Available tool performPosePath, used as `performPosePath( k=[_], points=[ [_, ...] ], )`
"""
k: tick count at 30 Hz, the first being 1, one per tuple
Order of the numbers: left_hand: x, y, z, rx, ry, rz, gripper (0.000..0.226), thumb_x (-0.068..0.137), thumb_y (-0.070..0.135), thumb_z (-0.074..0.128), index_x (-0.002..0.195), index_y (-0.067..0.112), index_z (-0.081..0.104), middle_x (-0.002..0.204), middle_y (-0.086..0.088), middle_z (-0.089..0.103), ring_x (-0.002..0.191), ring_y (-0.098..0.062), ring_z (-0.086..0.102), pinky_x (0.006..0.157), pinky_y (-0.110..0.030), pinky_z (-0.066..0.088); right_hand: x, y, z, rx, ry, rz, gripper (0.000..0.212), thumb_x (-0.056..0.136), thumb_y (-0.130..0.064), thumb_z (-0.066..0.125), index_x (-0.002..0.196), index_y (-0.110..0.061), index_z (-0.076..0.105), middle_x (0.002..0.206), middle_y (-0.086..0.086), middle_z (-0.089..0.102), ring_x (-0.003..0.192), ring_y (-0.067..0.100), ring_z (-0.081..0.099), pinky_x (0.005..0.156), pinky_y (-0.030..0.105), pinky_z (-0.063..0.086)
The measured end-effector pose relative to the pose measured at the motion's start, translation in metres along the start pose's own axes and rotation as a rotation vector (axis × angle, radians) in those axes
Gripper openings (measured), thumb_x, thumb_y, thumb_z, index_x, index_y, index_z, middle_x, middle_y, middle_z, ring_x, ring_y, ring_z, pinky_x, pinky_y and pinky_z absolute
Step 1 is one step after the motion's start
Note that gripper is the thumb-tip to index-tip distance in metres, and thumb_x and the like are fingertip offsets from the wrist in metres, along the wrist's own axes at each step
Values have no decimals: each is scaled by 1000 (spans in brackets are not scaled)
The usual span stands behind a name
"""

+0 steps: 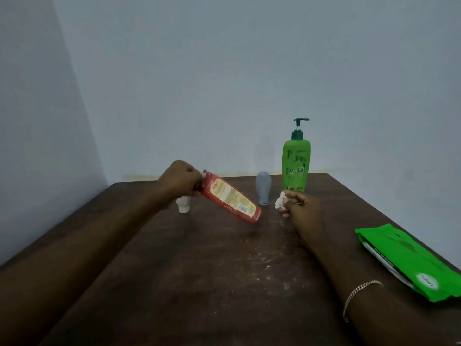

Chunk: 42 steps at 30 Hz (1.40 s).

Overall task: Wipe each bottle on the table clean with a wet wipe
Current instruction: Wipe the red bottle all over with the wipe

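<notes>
My left hand [180,178] grips the cap end of a red bottle [230,197], which is tilted down to the right above the dark wooden table [199,270]. To its right, apart from the bottle, my right hand [298,208] pinches a crumpled white wet wipe [280,200]. A small white bottle [183,205] stands cap-down behind my left wrist, partly hidden. A grey bottle [263,187] stands cap-down in the middle at the back. Beside it, at the back right, a tall green pump bottle [296,162] stands upright.
A green pack of wet wipes [404,260] lies flat near the table's right edge. Pale walls close in on the far and left sides of the table. White specks mark the tabletop in front of me.
</notes>
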<state>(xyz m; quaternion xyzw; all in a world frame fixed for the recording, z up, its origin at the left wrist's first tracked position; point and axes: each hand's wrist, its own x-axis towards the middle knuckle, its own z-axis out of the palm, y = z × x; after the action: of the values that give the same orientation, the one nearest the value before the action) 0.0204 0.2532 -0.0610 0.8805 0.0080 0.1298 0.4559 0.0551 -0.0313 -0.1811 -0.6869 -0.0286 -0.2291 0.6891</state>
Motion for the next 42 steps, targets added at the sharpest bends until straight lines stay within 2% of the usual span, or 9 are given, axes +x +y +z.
performPosePath(
  k=[3,10,15,18,22,27,32,39,42],
  points=[
    [-24,-20,20,-167,44,-114,18,98,14,60,98,-2,68,92,-16,71,75,-22,73,64,-31,62,-2,-2,1,0,-5,1,29,88,5,58,103,-14,73,85,6,74,65,13,68,61,25,57],
    [-45,-52,45,-475,13,-271,12,101,10,55,110,7,62,106,-14,67,91,-26,72,72,-35,63,-10,-10,2,38,-43,64,17,85,5,63,88,-7,76,87,11,75,74,14,71,67,21,57],
    [-45,-66,37,-527,-245,-287,27,88,8,71,113,6,61,117,-15,67,103,-29,70,83,-37,61,-15,-14,3,-40,-111,61,17,89,-9,61,87,-11,78,83,6,76,82,22,73,79,38,60],
    [-43,-77,34,-316,-309,-206,51,75,9,84,120,13,60,119,-9,66,104,-23,69,81,-31,60,-15,-16,1,-142,-135,5,9,83,-15,70,86,-17,79,81,0,77,81,18,73,79,37,60],
    [-43,-80,33,-35,-303,-51,55,73,26,88,121,24,60,112,5,67,99,-11,65,75,-21,52,-16,-24,2,-248,-137,-38,17,79,-11,76,95,-16,76,83,-7,73,74,5,67,63,14,54],
    [-42,-90,37,176,-222,96,64,65,50,88,120,27,64,110,9,66,96,-8,64,82,-27,57,-17,-23,2,-354,-171,-104,20,78,-11,78,96,-19,76,85,-11,70,79,-2,65,66,12,50],
    [-46,-98,43,220,-157,162,59,64,57,86,110,27,64,99,15,64,87,-7,64,75,-27,59,-17,-18,0,-475,-179,-168,16,78,-20,79,93,-26,78,91,-9,74,86,4,66,83,33,56],
    [-47,-100,45,217,-151,206,56,64,57,86,107,23,72,96,9,69,85,-12,64,75,-41,60,-27,-23,7,-712,-238,-199,19,85,-26,73,103,-22,77,98,-4,74,74,-5,57,64,8,40],
    [-48,-98,46,227,-164,228,57,68,56,84,111,22,72,97,7,69,85,-13,64,76,-42,59,-41,-25,25,-781,-334,-331,19,84,-24,73,102,-24,77,101,-5,70,83,0,59,69,5,39]
  ],
)
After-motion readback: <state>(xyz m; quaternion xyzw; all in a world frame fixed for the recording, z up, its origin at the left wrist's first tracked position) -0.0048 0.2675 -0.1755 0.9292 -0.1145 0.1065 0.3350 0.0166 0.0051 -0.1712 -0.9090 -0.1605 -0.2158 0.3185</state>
